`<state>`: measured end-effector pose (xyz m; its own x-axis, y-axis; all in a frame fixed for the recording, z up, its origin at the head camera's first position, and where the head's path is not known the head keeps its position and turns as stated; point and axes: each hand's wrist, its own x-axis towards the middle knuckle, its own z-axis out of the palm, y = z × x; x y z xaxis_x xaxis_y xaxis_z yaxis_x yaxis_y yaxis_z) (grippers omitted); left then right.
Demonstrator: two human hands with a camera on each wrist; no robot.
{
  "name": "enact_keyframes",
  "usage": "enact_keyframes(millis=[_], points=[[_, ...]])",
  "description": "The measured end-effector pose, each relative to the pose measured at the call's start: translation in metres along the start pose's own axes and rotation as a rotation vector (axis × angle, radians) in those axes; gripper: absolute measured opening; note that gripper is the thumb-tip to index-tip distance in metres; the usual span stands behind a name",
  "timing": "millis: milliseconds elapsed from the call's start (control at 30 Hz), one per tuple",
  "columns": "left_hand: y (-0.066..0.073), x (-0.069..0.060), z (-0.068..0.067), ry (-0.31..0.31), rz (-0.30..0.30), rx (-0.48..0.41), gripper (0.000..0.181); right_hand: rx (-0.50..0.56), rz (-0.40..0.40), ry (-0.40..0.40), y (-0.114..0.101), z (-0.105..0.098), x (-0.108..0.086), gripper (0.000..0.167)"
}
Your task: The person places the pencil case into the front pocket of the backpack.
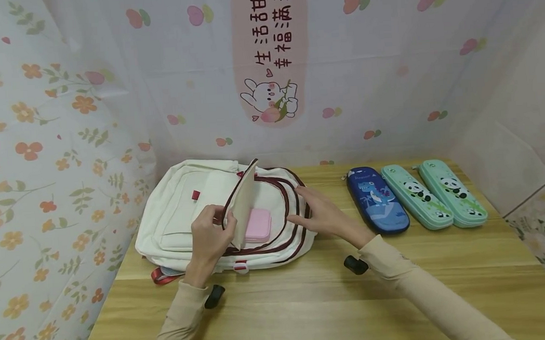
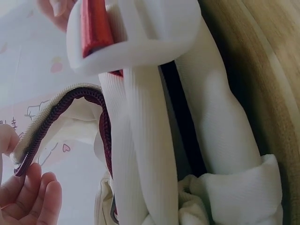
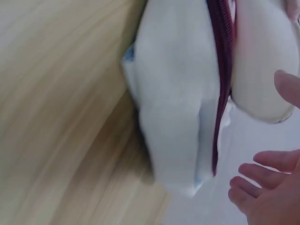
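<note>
A white backpack (image 1: pixel 186 206) with dark red zips lies flat on the wooden table. My left hand (image 1: pixel 212 236) pinches the edge of its front pocket flap (image 1: pixel 245 208), which stands raised; the left wrist view shows the thumb and fingers on the flap's zip edge (image 2: pixel 35 136). Inside the uncovered pocket sits a pink case (image 1: pixel 259 224). My right hand (image 1: pixel 324 213) hovers at the bag's right end, fingers spread and holding nothing. In the right wrist view its fingers (image 3: pixel 267 176) are apart from the bag's zipped side (image 3: pixel 178 93).
To the right lie a dark blue dinosaur pencil case (image 1: pixel 378 200) and two mint-green panda pencil cases (image 1: pixel 417 196), side by side. A red strap loop (image 1: pixel 164 276) sticks out at the bag's lower left. Printed cloth (image 1: pixel 179 92) hangs behind the table (image 1: pixel 299 303).
</note>
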<state>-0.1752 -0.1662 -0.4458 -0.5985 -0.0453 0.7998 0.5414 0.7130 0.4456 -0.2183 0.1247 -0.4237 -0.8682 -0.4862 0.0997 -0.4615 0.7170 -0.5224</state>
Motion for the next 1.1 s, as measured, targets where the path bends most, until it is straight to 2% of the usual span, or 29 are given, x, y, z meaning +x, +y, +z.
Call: enact_keyframes(millis=[133,467,733,900,1000,1100], points=[[0.001,-0.001,0.000,-0.004,0.002,0.007,0.008,0.010,0.047,0.010,0.015,-0.006,-0.014,0.084],[0.000,-0.003,0.001,0.004,0.003,0.004,0.008,-0.056,0.180,0.089,0.058,-0.018,-0.042,0.086],[0.002,-0.003,0.003,-0.010,0.008,-0.004,0.007,-0.095,0.271,0.140,0.093,-0.024,-0.074,0.093],[0.004,-0.003,0.004,-0.012,0.014,-0.013,0.008,-0.164,0.372,0.173,0.104,-0.028,-0.090,0.105],[0.005,-0.003,0.005,-0.007,0.014,-0.017,0.007,-0.173,0.455,0.178,0.108,-0.030,-0.096,0.110],[0.006,-0.003,0.005,-0.006,0.009,-0.024,0.007,-0.164,0.494,0.175,0.111,-0.030,-0.101,0.111]])
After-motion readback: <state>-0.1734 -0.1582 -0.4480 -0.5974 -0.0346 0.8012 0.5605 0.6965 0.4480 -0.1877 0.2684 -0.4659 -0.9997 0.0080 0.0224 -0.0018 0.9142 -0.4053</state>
